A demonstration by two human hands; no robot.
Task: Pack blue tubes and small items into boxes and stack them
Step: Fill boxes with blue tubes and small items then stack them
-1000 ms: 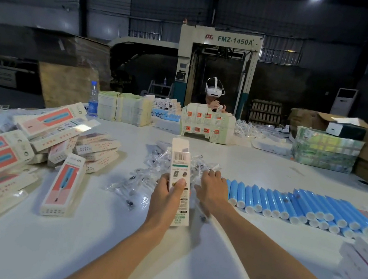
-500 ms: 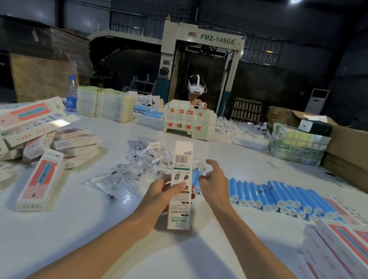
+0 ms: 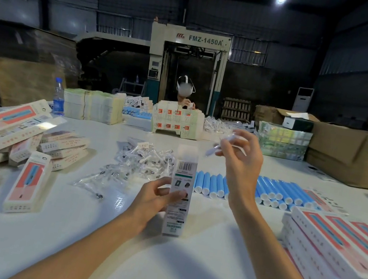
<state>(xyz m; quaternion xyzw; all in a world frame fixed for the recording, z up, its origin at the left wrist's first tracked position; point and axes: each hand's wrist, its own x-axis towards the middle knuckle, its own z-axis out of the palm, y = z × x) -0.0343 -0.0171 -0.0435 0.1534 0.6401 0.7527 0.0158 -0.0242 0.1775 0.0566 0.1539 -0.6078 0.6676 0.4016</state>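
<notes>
white card box (image 3: 180, 188) stands upright at centre of the table (image 3: 155, 269), barcode side to the camera. the left hand (image 3: 155, 198) grasps its lower half, thumb on the front face and fingers wrapped behind. its top end looks open, though blurred.

change noted: half a second ago the right hand (image 3: 240, 164) was low on the table, just at 3 o'clock of the box among the loose goods. it is now lifted clear, at 1 o'clock of the box top, and pinches a clear packet (image 3: 224, 144) between thumb and fingertips. the packet is motion-blurred; its contents cannot be told.

the tubes (image 3: 274, 192) lie in a row at 3 o'clock of the box, untouched by either hand. the pile (image 3: 139, 163) of clear packets lies at 10 o'clock. a stack (image 3: 332, 241) of packed boxes sits at 4 o'clock, a loose heap (image 3: 31, 137) at 9 o'clock.

assessment: the pick of the small item is done and insertion is the step in hand. the packet needs to come down and toward 7 o'clock to meet the box mouth. whether a tube is already inside cannot be told. risk: the limp packet may snag on the narrow mouth.
</notes>
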